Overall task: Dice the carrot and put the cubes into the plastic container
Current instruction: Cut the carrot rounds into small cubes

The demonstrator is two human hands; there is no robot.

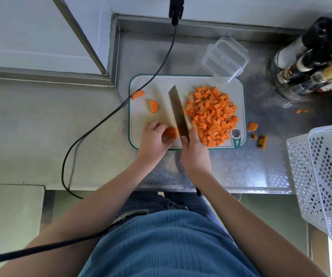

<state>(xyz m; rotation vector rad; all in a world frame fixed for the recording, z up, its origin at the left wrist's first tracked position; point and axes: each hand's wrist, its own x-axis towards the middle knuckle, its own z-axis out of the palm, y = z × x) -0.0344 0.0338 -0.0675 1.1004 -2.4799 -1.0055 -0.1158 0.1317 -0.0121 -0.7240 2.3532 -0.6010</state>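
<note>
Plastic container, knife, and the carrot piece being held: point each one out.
plastic container (224,58), head view, on its clear base.
knife (178,112), head view, on the flat of the blade.
carrot piece (171,132), head view, on its orange face beside the blade.

No legible text, bottle labels (301,86) blurred.
</note>
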